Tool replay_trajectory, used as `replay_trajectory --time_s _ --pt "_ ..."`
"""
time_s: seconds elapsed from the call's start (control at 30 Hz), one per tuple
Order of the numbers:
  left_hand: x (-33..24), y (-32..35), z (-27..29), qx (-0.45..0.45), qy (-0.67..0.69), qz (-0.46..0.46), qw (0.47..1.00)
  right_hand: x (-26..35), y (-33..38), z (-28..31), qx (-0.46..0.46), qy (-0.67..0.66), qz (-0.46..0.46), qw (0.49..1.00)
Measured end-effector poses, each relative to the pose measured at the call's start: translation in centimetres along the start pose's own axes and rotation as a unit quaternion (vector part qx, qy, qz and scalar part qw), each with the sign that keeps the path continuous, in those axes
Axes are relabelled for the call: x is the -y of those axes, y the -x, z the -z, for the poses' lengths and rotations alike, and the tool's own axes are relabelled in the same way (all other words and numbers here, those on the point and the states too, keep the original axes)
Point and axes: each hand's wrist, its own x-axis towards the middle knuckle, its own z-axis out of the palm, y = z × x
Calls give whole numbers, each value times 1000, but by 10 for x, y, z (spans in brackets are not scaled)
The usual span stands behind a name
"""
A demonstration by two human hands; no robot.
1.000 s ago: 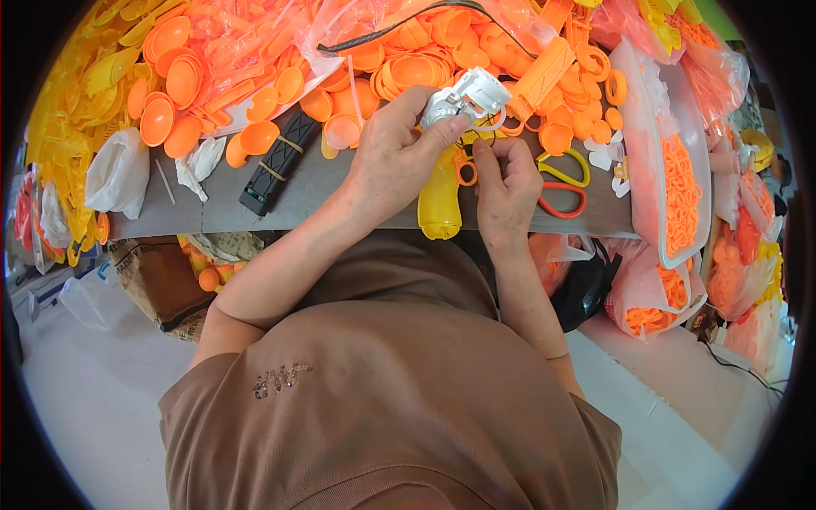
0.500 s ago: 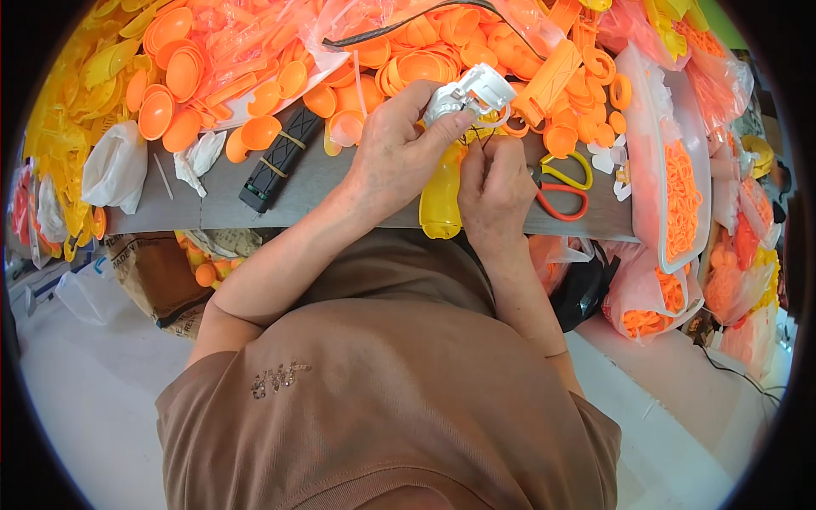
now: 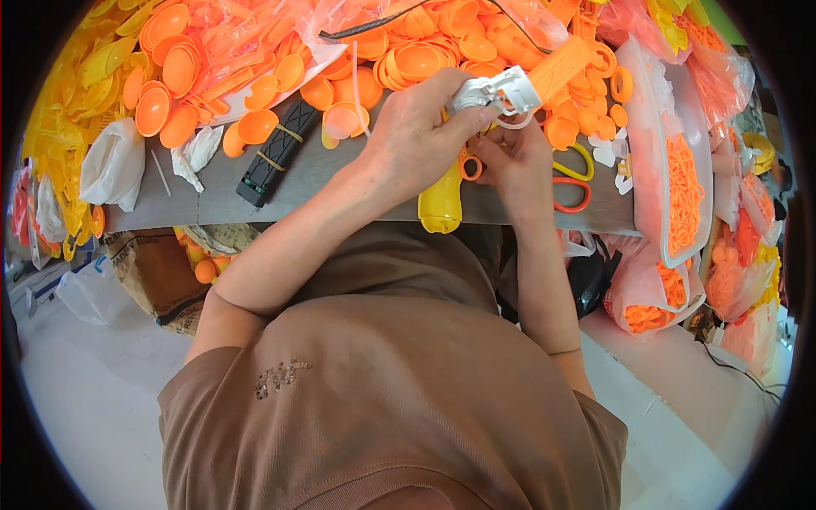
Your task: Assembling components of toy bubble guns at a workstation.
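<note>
My left hand [image 3: 416,132] is closed round a white plastic part [image 3: 510,87] with a round open end and a thin loop. A yellow plastic handle [image 3: 440,204] hangs below it, seemingly joined to it; the joint is hidden by my fingers. My right hand [image 3: 520,166] is close by on the right, fingers curled in a pinch under the white part. At its fingertips, against the yellow handle, shows a small orange ring [image 3: 472,167]. What the right fingers grip is mostly hidden. Scissors [image 3: 572,194] with red and yellow loops lie just right of that hand.
Orange plastic cups [image 3: 416,64] and other orange parts heap along the table's back. Yellow parts [image 3: 64,127] pile at far left. A black bar with bands [image 3: 276,157] and a white bag [image 3: 116,166] lie left. A bin of orange rings [image 3: 682,204] stands right.
Both hands have shifted slightly right with the white part. The orange ring now shows by my right fingertips, and my right hand has turned a little.
</note>
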Motion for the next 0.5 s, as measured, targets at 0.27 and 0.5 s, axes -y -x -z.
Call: replay_trajectory --time_s 0.27,0.5 --pt "6 -4 -3 -20 -90 -36 995 8 6 -3 38 -72 -124 989" --pt "6 -3 -4 -27 -112 -63 991 -21 31 -11 -75 233 275 930"
